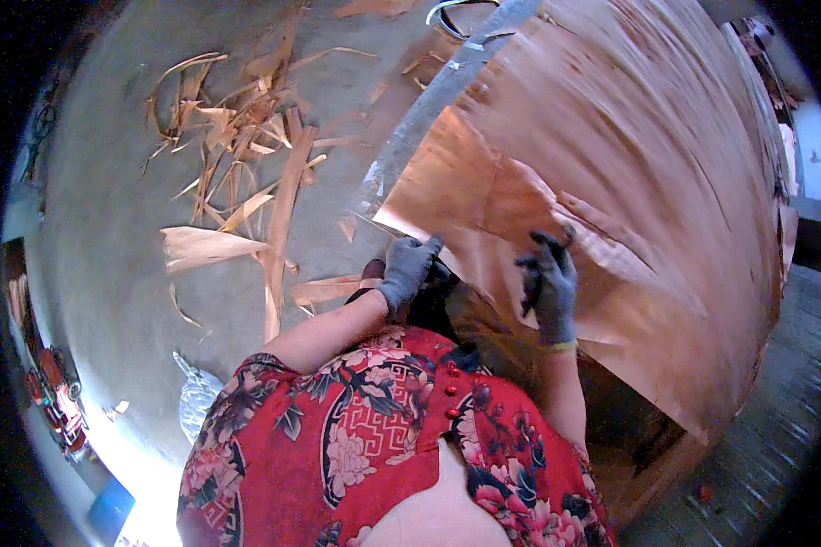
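Note:
A pile of thin, reddish-brown wood veneer sheets (pixel 629 155) spreads in front of me and to my right. A smaller, more orange piece of veneer (pixel 465 169) lies over its near left part, with a pale edge close to my left hand. My left hand (pixel 410 266), in a grey glove, is closed beside that edge; what its fingers hold, if anything, is hidden. Over the veneer, my right hand (pixel 549 283) hovers with bent, parted fingers. Its glove is grey with dark fingertips, and nothing shows in its grasp.
Veneer scraps and strips (pixel 237 137) litter the grey floor at left, with a long strip (pixel 287 219) among them. A grey edge strip (pixel 438 91) borders the pile's left side. A clear plastic bag (pixel 197 397) lies near my left side. Ribbed dark flooring (pixel 775 401) is at right.

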Tool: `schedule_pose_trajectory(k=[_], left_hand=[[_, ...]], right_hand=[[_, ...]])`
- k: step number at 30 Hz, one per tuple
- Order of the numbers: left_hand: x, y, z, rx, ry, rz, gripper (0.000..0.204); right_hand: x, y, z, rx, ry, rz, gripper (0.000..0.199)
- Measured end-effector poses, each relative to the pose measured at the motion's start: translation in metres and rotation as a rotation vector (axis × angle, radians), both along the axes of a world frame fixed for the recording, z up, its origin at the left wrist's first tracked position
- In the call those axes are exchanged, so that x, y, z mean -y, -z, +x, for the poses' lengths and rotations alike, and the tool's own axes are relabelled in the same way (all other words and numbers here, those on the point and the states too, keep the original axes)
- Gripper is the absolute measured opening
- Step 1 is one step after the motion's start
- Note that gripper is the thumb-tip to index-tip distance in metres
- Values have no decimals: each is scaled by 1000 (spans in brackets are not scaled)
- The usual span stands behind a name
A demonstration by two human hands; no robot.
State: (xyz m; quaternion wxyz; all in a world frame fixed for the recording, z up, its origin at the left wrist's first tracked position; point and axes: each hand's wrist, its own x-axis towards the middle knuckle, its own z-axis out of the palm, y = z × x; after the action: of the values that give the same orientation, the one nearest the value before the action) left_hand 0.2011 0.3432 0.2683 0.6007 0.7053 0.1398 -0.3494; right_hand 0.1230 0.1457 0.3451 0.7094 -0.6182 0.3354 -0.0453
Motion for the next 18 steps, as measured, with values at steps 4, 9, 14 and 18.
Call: schedule_pose_trajectory(k=[4, 9, 14, 18], left_hand=[[-18, 46, -1, -55, 26, -25, 37], [-60, -44, 37, -195, 510, -247, 43], [-11, -122, 51, 895, 728, 259, 51], [58, -44, 61, 1360, 700, 466, 70]], right_hand=[[-21, 50, 56, 73, 13, 117, 21], [-16, 67, 58, 68, 58, 42, 17], [-7, 73, 57, 45, 52, -38, 16], [-14, 71, 65, 83, 38, -8, 17]])
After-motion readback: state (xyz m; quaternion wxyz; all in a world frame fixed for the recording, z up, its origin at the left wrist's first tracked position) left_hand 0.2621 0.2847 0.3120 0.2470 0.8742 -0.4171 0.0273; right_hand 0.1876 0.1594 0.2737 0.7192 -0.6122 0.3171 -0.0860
